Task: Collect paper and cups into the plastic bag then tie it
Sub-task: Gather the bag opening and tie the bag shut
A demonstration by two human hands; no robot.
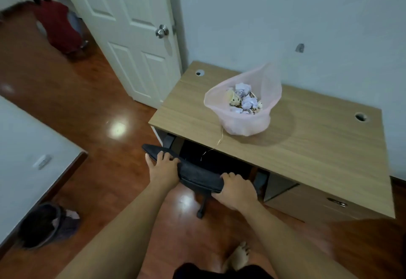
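Wood floor (66, 94), glossy, light glare on it. Pale wall (285, 15) behind a wooden desk (307, 157), with a white door (131, 37) to the desk's left, knob toward the desk. The desk has a cable hole at each back corner and a drawer unit under its right side. A pale surface (26, 138) with a dark edge fills the left side of the view. Far back left, a person in red (59, 26) bends over, blurred.

A black chair (197, 173) is tucked under the desk front. You have both hands on its backrest top: left hand (162, 166) laid over the left end, fingers curled on the edge; right hand (236, 190) clamped on the right end.

The bag (246, 103), pink and see-through, sits upright on the desk, left of centre, mouth wide open, untied. Inside: crumpled paper (248, 100) and spotted cups (234, 99), mixed together, low in the bag. A thin string (219, 140) trails from the bag base over the desk's front edge.

A dark basket (41, 226) sits on the floor lower left, cloth inside, blurred. Your bare foot (239, 256) is at the bottom.
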